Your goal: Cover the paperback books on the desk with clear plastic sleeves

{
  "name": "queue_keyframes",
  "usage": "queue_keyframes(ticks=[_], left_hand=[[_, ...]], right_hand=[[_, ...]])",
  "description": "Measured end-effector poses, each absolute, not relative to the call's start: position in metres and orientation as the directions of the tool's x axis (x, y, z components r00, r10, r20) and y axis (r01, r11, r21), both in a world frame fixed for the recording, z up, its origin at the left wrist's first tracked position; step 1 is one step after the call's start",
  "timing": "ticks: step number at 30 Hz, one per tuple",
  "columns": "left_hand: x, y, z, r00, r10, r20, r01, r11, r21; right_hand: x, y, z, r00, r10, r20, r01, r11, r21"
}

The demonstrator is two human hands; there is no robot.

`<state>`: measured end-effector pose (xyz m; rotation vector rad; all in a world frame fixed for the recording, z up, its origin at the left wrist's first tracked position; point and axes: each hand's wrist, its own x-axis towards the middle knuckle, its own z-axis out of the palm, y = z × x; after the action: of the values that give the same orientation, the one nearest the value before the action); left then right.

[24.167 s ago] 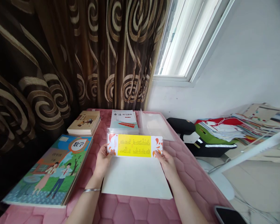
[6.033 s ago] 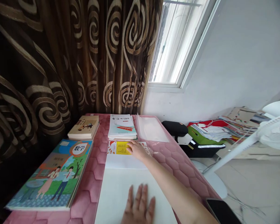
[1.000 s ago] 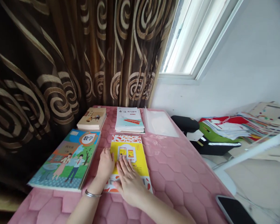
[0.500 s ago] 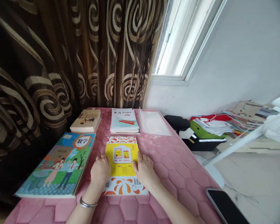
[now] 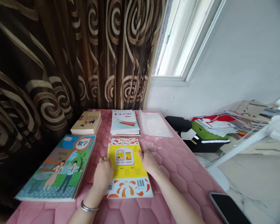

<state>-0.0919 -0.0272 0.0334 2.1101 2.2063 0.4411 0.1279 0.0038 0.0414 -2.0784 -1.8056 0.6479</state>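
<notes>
Between left grip (image 5: 103, 175) and right grip (image 5: 150, 163): yellow-and-white book (image 5: 128, 170), touching both.

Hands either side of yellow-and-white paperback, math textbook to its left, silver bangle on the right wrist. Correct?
Wrong wrist: the head view shows the silver bangle on the left wrist. The rest holds: left hand and right hand either side of the yellow-and-white paperback, math textbook to its left.
</notes>
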Motion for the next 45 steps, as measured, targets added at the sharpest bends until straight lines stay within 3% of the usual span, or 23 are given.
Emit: queue_keyframes(ticks=[5,8,11,19,24,30,34,37,40,41,43,45], left_hand=[[-0.081,-0.031,0.036,-0.053,0.994,0.095,0.967,0.028,0.253],[-0.079,-0.032,0.037,-0.094,0.994,0.055,0.958,0.076,0.276],[-0.082,-0.032,0.038,-0.12,0.993,0.02,0.931,0.106,0.35],[-0.092,-0.027,0.045,-0.087,0.993,-0.079,0.756,0.118,0.644],[-0.1,-0.022,0.045,-0.037,0.964,-0.265,0.4,0.257,0.88],[-0.091,-0.029,0.049,0.211,0.87,-0.446,-0.078,0.47,0.88],[-0.082,-0.033,0.067,0.152,0.901,-0.406,-0.173,0.429,0.887],[-0.088,-0.032,0.102,0.106,0.933,-0.343,-0.095,0.353,0.931],[-0.095,-0.037,0.151,0.009,0.992,-0.122,0.273,0.115,0.955],[-0.093,-0.042,0.167,-0.001,1.0,-0.003,0.466,0.003,0.885],[-0.079,-0.054,0.192,0.075,0.987,0.139,0.773,-0.145,0.617],[-0.049,-0.068,0.202,0.169,0.977,0.128,0.92,-0.203,0.336]], right_hand=[[0.143,0.002,0.046,0.17,0.982,-0.087,0.934,-0.189,-0.304],[0.143,-0.002,0.043,0.115,0.992,0.046,0.981,-0.106,-0.164],[0.136,-0.007,0.037,0.021,0.985,0.171,0.993,-0.001,-0.116],[0.128,-0.01,0.03,0.012,0.986,0.168,0.981,0.021,-0.194],[0.13,-0.01,0.033,0.015,0.987,0.16,0.977,0.019,-0.213],[0.127,-0.014,0.036,-0.149,0.968,0.202,0.956,0.193,-0.223],[0.113,-0.021,0.039,-0.178,0.954,0.24,0.872,0.266,-0.412],[0.102,-0.026,0.039,-0.206,0.951,0.231,0.688,0.309,-0.656],[0.091,-0.032,0.043,-0.339,0.919,0.202,0.282,0.304,-0.91],[0.088,-0.034,0.046,-0.39,0.9,0.193,0.107,0.252,-0.962],[0.083,-0.036,0.055,-0.471,0.863,0.185,-0.212,0.093,-0.973],[0.082,-0.036,0.065,-0.488,0.858,0.16,-0.382,-0.045,-0.923]])
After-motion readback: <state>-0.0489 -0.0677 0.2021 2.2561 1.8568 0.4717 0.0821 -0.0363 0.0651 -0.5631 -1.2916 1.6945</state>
